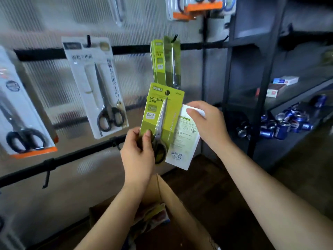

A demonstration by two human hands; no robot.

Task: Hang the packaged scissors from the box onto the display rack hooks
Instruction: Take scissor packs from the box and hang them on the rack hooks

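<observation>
In the box [182,210], more scissors packs [155,213].

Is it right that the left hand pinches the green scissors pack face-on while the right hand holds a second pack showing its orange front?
Not quite. In the head view the right hand holds a second pack showing its white printed back with a barcode, not an orange front. The left hand does pinch the green scissors pack face-on.

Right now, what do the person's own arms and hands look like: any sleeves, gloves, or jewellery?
Both forearms are bare right to the bottom edge of the picture, with no sleeves in view. The left hand and right hand wear no gloves. No rings, watch or wristband show, and the visible fingernails look short and unpainted.
</observation>
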